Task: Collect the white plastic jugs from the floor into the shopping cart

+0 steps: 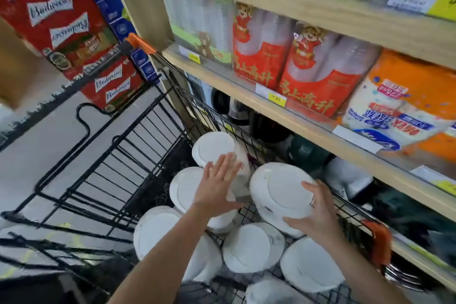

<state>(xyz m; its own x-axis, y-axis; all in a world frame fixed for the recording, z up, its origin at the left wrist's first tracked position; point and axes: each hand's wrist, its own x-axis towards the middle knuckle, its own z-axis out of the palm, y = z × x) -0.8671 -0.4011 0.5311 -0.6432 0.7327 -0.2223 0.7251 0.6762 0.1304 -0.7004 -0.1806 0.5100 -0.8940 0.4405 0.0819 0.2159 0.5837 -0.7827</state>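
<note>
Loading white jugs into the black wire shopping cart [103,155] beside the wooden shelf [283,103].
Left of the cart stand red beer cartons [61,24]. Inside the cart, the left hand [217,180] lies flat, fingers spread, on a jug [185,187]; to its right, the right hand [318,215] grips the rim of a tilted jug [278,192]. More white jugs [251,247] lie at the cart's near end.

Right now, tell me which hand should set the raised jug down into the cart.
Right. The right hand already grips the raised jug by its rim, above the shopping cart. The left hand lies flat with straight fingers on the other jugs, likely just steadying them.
</note>
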